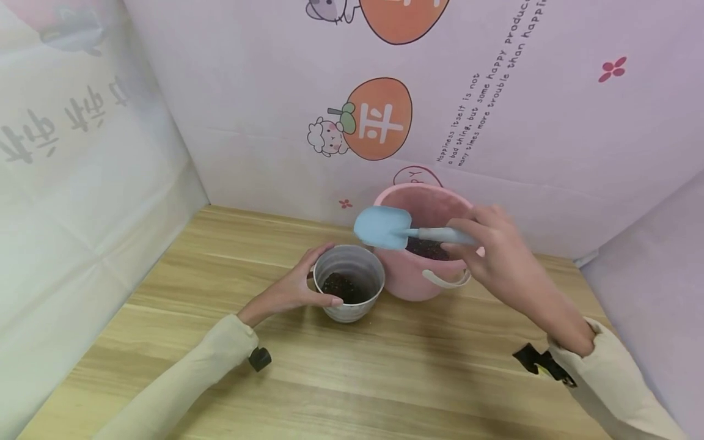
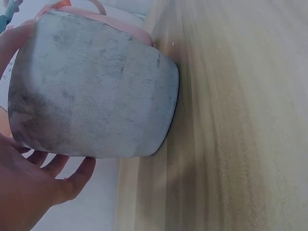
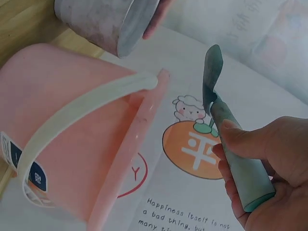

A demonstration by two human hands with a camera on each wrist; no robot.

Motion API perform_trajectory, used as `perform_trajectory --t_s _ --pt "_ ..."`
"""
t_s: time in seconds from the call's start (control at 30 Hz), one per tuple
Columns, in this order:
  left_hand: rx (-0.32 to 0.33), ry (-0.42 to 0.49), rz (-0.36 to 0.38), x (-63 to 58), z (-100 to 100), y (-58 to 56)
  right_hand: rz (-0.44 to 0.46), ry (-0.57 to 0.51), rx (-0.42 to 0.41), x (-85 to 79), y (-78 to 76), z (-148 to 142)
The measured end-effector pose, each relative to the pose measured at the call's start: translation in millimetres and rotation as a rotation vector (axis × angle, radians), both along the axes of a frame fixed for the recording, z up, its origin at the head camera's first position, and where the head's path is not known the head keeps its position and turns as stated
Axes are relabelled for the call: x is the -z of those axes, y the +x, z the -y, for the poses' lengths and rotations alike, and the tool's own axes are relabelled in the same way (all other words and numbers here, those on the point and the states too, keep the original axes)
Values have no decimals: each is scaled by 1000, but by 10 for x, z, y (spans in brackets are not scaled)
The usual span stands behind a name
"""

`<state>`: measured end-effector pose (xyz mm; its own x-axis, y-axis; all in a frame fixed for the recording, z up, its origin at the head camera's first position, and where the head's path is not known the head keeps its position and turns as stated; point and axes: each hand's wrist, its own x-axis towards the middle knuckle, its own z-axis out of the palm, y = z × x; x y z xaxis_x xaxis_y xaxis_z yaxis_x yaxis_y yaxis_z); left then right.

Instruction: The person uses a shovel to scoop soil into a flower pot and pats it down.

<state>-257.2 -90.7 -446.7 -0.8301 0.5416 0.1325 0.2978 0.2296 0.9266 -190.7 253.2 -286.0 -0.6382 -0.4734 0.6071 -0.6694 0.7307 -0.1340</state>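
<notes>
A grey flowerpot [image 1: 349,311] stands upright on the wooden table, with some dark soil [image 1: 341,287] inside. My left hand [image 1: 299,284] grips it from the left side, thumb along the near rim and fingers round the far side. In the left wrist view, the pot's scuffed wall [image 2: 96,86] fills much of the picture. My right hand [image 1: 495,250] holds a light blue trowel [image 1: 385,227] by its handle [image 3: 245,168]. The trowel's blade hangs over the left rim of a pink bucket [image 1: 412,284], and no soil shows on it. Dark soil also lies in the bucket.
The bucket stands right beside the pot, its white handle [image 1: 448,281] hanging down at the front. A printed cloth wall [image 1: 264,159] rises behind the table [image 1: 352,379], with more cloth at left and right. Black straps show at both sleeves.
</notes>
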Motion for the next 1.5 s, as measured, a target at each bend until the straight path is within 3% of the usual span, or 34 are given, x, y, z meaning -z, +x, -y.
perform_trajectory --t_s 0.2,0.33,0.5,0.77,1.1,1.3,1.5 --pt "10 54 -13 -29 5 -31 17 0 49 18 -48 -100" --pt "-33 64 -58 -77 -34 -82 42 -7 67 30 -87 -174" --pt "-67 36 -93 -197 -125 -161 60 -9 97 21 -141 -285" --pt "-66 15 -125 -381 -266 -270 96 14 192 26 -222 -445" --pt "-68 -10 -120 -607 -445 -461 100 136 242 84 -406 -563" --pt "-33 -6 -187 -725 -612 -502 57 189 217 101 -530 -621" --pt "23 41 -223 -752 -768 -509 177 311 229 74 -625 -623"
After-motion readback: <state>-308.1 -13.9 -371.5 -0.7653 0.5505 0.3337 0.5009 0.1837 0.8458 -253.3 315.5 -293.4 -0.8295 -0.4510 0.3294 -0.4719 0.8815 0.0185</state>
